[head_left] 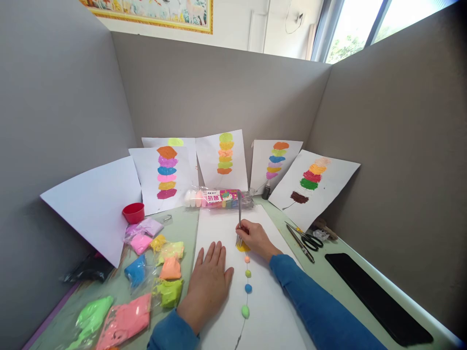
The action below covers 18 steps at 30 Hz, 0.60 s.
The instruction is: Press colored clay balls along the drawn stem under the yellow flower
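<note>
A white sheet of paper point(219, 223) lies in front of me with a thin line drawn down it. My right hand point(255, 237) is closed around a metal fork point(240, 211), tines down on a flattened yellow piece of clay point(242, 247). Below it, small balls of clay sit along the line: an orange ball point(247, 259), a yellow-green ball point(248, 273), a blue ball point(248, 288) and a light green ball point(245, 311). My left hand point(210, 279) rests flat on the paper's left side, fingers apart, holding nothing.
Bags of coloured clay point(126, 318) and a red cup point(134, 213) are at left. A clear clay pack point(222, 198) lies behind the paper. Scissors point(310, 240), a pen point(299, 243) and a black strip point(375, 296) lie right. Painted sheets point(226, 155) lean against grey partitions point(219, 82).
</note>
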Tool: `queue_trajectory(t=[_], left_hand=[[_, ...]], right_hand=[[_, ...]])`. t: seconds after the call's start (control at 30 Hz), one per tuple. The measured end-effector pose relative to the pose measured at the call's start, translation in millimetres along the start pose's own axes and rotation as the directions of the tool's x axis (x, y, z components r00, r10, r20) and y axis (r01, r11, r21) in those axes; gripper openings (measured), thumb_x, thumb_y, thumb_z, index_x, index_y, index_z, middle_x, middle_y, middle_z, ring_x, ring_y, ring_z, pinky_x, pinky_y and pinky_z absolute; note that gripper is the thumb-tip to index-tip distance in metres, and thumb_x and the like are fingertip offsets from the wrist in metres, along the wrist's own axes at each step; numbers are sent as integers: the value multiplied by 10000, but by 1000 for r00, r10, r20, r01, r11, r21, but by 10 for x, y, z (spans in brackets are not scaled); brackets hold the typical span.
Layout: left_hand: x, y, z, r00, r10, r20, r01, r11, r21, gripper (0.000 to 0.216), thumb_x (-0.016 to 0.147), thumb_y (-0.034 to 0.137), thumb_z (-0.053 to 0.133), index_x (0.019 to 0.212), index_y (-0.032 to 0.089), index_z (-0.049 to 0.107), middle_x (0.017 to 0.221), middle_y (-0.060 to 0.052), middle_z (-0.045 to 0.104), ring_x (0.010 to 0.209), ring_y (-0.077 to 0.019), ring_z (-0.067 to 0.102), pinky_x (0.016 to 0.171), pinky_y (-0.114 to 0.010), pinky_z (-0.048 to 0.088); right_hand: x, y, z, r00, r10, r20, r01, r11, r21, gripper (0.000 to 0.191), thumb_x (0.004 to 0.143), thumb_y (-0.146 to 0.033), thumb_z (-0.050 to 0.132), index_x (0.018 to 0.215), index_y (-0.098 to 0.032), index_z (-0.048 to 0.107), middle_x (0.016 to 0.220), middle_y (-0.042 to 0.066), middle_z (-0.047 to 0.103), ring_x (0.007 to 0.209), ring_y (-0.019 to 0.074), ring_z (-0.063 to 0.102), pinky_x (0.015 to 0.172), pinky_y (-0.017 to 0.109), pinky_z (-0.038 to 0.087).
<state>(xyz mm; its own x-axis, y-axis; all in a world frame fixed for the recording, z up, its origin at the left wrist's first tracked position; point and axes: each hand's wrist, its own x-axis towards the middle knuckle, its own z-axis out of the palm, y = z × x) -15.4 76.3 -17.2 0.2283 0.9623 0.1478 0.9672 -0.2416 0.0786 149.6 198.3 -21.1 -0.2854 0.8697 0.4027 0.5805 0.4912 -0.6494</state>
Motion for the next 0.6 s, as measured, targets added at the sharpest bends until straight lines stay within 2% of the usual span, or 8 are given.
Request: queue_trajectory(t=[0.23,0.47,0.6], left_hand=[[12,-7,16,1000,1,11,-1,1000,7,547,935,375,237,1389,96,362,1468,-108,296,1377,-241,231,1124,-485,204],[-3,-5,21,1000,1,13,-1,1000,16,545,935,372,240,1392,99,355,1469,-104,293,1378,-240,229,1126,-485,201],[-7,-18,35,1000,2,9,-2,1000,11,549,935,376,238,1392,95,354,1471,-108,288,1380,-243,220,1127,-490,194]], right_hand=[[45,133,-64,993,61,-105,-65,997,-38,107,771,-274,497,738,-207,574,596,-21,539,562,133,468,566,233,318],[-21,121,-52,998,50,-39,-49,999,11,104,755,-270,509,726,-201,581,588,-38,543,548,116,483,542,209,349],[6,160,-54,997,51,-66,-51,999,-3,107,754,-271,512,738,-205,595,591,-33,549,555,121,482,558,220,344]])
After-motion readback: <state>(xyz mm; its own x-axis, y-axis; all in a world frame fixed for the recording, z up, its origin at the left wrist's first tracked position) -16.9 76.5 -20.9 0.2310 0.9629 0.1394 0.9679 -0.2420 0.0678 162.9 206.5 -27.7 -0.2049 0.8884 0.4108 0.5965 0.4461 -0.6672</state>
